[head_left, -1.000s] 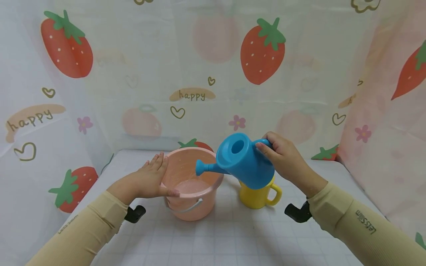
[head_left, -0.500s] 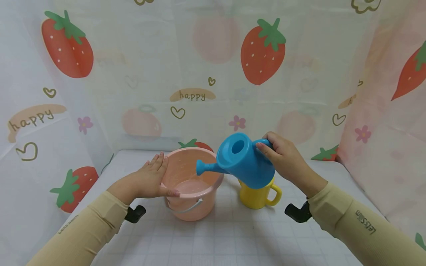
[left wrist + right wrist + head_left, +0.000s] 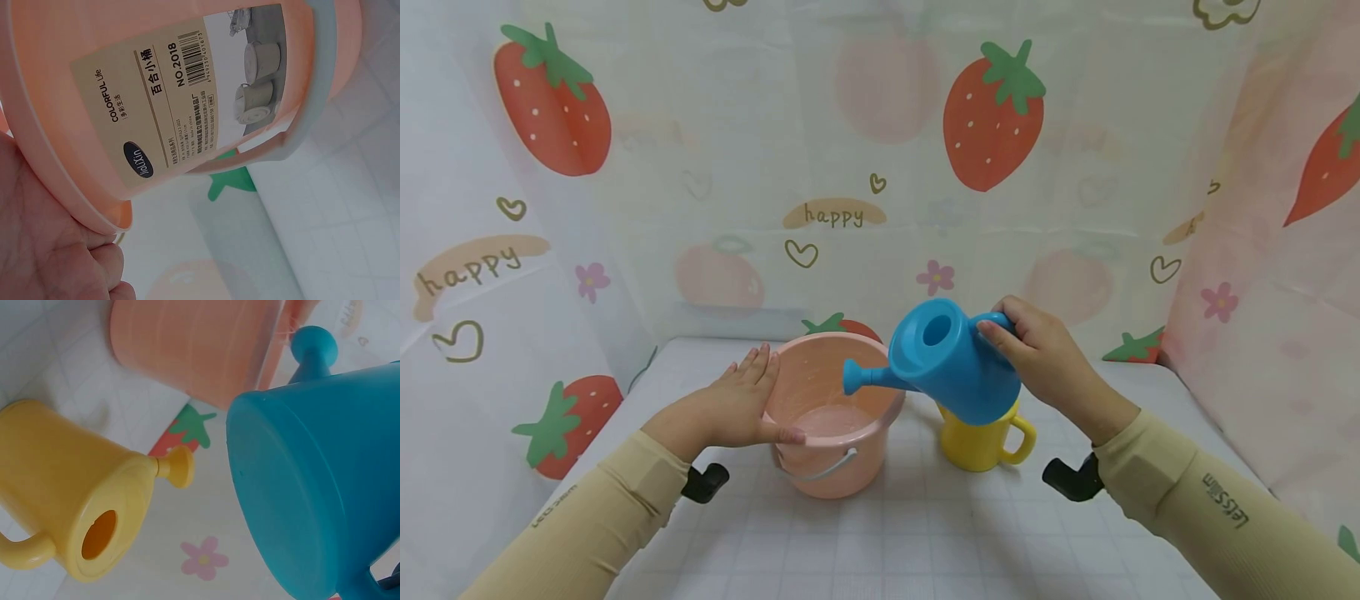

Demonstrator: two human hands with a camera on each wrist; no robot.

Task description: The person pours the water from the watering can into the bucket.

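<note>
My right hand [image 3: 1045,350] grips the handle of a blue watering can [image 3: 962,375], tilted in the air with its spout over a pink bucket [image 3: 827,467]. Thin streaks, like water, leave the blue sprinkler head [image 3: 314,345] in the right wrist view. My left hand [image 3: 730,408] rests on the bucket's left rim, fingers straight and thumb laid along the front edge. A paper label [image 3: 169,94] covers the bucket's side in the left wrist view. Behind and below the blue can stands a yellow watering can [image 3: 973,446], partly hidden by it in the head view.
The bucket's white bail handle [image 3: 820,471] hangs down at its front. A white table [image 3: 917,542] with faint grid lines bears the bucket and the yellow can. Strawberry-print sheets [image 3: 737,150] enclose the back and both sides.
</note>
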